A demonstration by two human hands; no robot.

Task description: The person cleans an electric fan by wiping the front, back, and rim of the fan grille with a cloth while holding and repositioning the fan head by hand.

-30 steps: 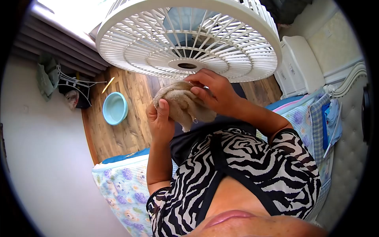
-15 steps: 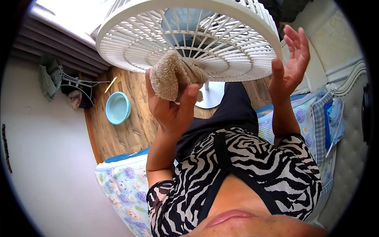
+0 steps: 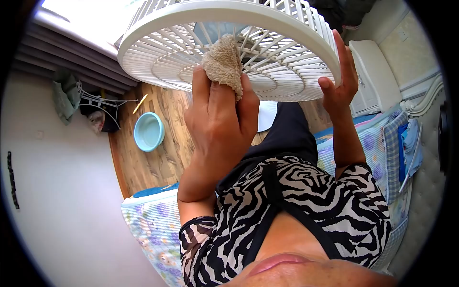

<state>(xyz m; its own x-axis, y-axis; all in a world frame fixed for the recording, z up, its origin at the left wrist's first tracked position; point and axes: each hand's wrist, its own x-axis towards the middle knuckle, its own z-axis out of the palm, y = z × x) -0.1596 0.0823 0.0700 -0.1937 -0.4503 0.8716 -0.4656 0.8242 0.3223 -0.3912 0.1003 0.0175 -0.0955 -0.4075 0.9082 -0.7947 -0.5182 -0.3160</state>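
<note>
A white fan (image 3: 282, 91) with a round slatted cage fills the top of the view, its front grille facing me. Pinched in my left hand (image 3: 222, 112) is a bunched beige cloth (image 3: 224, 64), which lies against the grille near its centre and hides part of it. My right hand (image 3: 342, 76) grips the cage's right rim, with the thumb in front and the fingers along the side. Part of the fan's round white base (image 3: 267, 116) shows on the floor below.
A light blue basin (image 3: 149, 132) and a yellow stick (image 3: 140, 104) are on the wooden floor. White hangers (image 3: 103, 101) and bags stand by the left wall. Beds with floral covers (image 3: 155, 225) lie on both sides; a white cabinet (image 3: 375, 74) is at the right.
The left hand has raised the cloth from in front of my body to the grille. The right hand has let go of the cloth, moved right and taken hold of the rim.
</note>
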